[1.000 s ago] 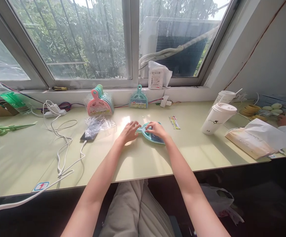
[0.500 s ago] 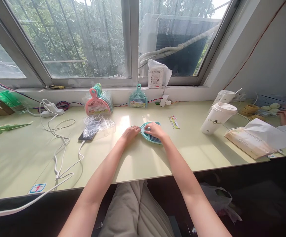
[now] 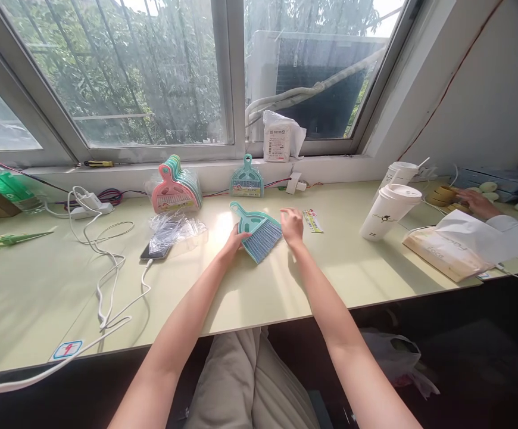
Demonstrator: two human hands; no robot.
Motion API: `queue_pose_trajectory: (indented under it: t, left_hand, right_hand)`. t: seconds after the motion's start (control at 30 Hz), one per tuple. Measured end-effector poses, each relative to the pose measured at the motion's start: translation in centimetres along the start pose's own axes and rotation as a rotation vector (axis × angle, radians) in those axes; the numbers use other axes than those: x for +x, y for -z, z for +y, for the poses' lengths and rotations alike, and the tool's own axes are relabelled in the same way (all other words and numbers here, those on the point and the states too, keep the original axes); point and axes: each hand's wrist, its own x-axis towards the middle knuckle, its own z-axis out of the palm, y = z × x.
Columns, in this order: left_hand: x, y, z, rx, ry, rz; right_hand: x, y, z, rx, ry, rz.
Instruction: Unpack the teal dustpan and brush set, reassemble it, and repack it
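Observation:
My left hand [image 3: 233,239] grips the edge of a teal mini dustpan and brush set [image 3: 255,229], thumb on top. The set is raised and tilted, its handle toward the far left and its grey-blue bristles toward the near right. Beside the bristle end is my right hand [image 3: 292,226], fingers loosely bent with nothing seen in them. Whether it touches the set's edge I cannot tell. Just right of that hand lies a printed label card [image 3: 313,221].
Packaged dustpan sets [image 3: 176,187] and one teal set [image 3: 247,179] stand by the sill. Crumpled clear wrap [image 3: 178,229] covers part of a phone [image 3: 154,252]. White cables [image 3: 116,256] run left. Right are cups [image 3: 389,211], a tissue pack [image 3: 446,253] and another person's hand [image 3: 477,204].
The dustpan and brush set has been turned and lifted, bristles now facing me. My left hand has moved to its edge, and my right hand has come off its top. The other person's hand moved left.

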Motion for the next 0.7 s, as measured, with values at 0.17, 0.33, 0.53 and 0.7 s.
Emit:
queue_pose_trajectory:
  t: [0.17,0.33,0.53,0.7]
  left_hand:
    - [1.2,3.3,0.4,-0.093,0.004,0.191]
    - [1.9,5.4,0.6,-0.233,-0.018,0.298]
    - [2.2,6.1,0.8,-0.381,0.003,0.431]
    - [2.2,6.0,0.8,-0.429,0.019,0.416]
  right_hand:
    - [1.4,1.0,6.2,-0.280,-0.285,-0.036]
    - [0.8,-0.1,5.5,-0.238,0.025,-0.257]
    - [-0.6,-0.8,1.3,-0.266,0.116,-0.077]
    - [-1.2,-1.2,0.1,-0.309,-0.084,-0.327]
